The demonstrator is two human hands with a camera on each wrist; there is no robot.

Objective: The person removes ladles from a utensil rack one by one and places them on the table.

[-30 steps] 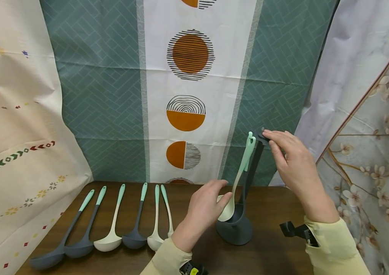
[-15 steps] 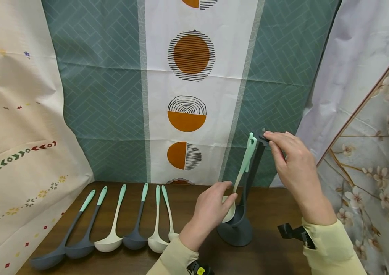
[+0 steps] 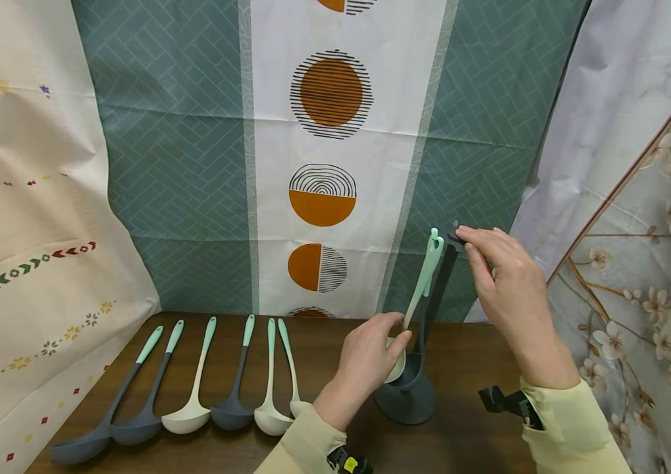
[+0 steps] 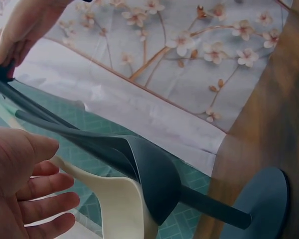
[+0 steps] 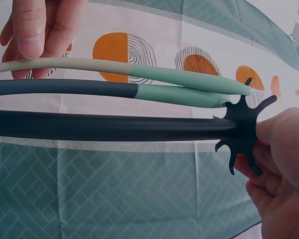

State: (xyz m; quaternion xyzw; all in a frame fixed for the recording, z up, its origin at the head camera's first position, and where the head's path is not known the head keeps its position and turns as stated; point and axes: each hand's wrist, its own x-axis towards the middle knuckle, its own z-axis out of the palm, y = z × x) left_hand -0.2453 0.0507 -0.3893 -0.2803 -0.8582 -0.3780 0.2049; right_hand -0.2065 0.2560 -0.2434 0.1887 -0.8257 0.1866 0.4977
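Note:
A dark grey utensil stand (image 3: 438, 289) with a round base (image 3: 407, 400) and a hooked top (image 5: 245, 122) stands right of centre. My right hand (image 3: 509, 280) pinches the edge of that top. From its hooks hang a cream ladle (image 3: 395, 361) with a mint handle (image 3: 430, 263) and a dark grey ladle (image 4: 157, 174). Beside the cream ladle is my left hand (image 3: 365, 359), partly covering the bowl in the head view. Its fingers (image 4: 49, 204) are spread and loosely bent, not wrapped round the ladle. Whether they touch its shaft I cannot tell.
On the left of the brown table (image 3: 465, 421) lie several ladles in a row, grey ones (image 3: 139, 428) and cream ones (image 3: 187, 418), mint handles toward the back. A patterned cloth (image 3: 323, 145) hangs behind the table, with a floral one (image 3: 667, 296) at the right.
My left hand has moved slightly right, closer to the stand, and the hanging cream ladle's bowl has shifted right with it. The right hand stays at the stand's top.

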